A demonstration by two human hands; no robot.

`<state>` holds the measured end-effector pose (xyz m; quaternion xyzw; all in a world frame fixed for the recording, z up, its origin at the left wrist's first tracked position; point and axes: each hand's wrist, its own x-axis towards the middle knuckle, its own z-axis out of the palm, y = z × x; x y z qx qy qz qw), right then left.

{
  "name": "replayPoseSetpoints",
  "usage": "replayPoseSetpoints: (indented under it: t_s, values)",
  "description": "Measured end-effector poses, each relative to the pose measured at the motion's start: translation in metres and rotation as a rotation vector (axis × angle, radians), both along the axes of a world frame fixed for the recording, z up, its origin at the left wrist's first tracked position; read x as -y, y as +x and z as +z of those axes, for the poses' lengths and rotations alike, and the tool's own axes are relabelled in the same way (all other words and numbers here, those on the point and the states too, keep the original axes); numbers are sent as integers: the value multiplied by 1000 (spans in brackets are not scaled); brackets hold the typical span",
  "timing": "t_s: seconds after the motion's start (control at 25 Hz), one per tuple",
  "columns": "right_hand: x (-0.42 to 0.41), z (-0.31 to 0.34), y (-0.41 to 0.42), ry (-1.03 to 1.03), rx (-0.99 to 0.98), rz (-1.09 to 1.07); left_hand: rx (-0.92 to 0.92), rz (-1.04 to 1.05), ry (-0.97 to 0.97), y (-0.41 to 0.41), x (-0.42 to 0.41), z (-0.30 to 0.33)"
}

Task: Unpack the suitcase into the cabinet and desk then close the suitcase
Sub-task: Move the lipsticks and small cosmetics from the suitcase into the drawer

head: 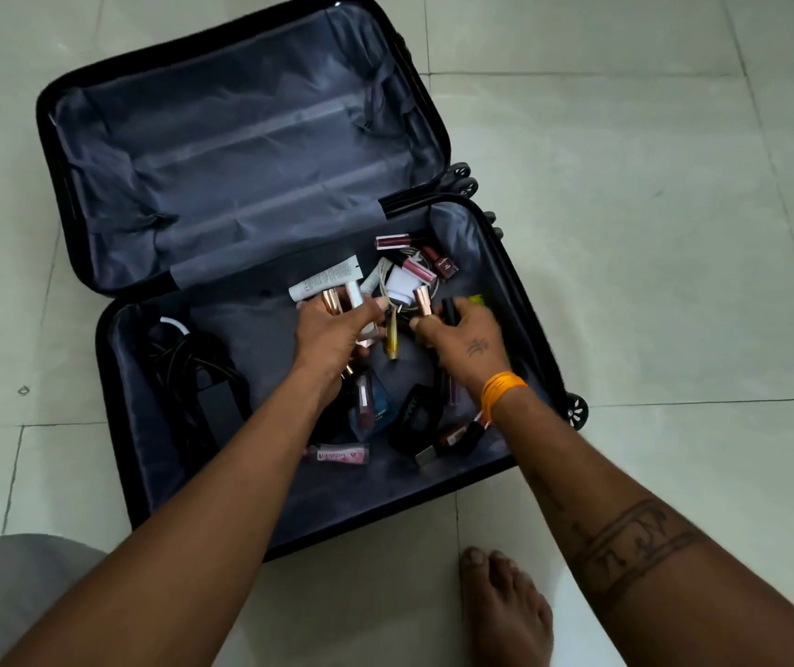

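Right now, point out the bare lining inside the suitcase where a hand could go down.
Free: the whole far half of the open black suitcase; in the near half, the grey lining strip between the black coiled charger cable and the left hand. Crowded: the cosmetics pile around the right hand, each hand gripping tubes.

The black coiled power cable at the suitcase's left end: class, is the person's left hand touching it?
Apart. The head view shows the left hand gripping small cosmetic tubes mid-suitcase, with bare grey lining between it and the black coiled power cable.
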<state>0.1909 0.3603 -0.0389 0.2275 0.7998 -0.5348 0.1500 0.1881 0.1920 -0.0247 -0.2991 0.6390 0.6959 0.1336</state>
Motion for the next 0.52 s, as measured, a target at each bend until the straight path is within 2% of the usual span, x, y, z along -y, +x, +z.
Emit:
replayPoseSetpoints:
  t_s: [0.2, 0.32, 0.52]
  values:
    - [-27, 68, -15, -99, 12, -145, 30, 3, 136, 0, -18, 67]
    - [-31, 143, -17, -56, 13, -167, 39, 13, 193, -3, -27, 141]
    - [-46, 285, -10, -307, 75, -188, 80, 41, 347, 0, -42, 272]
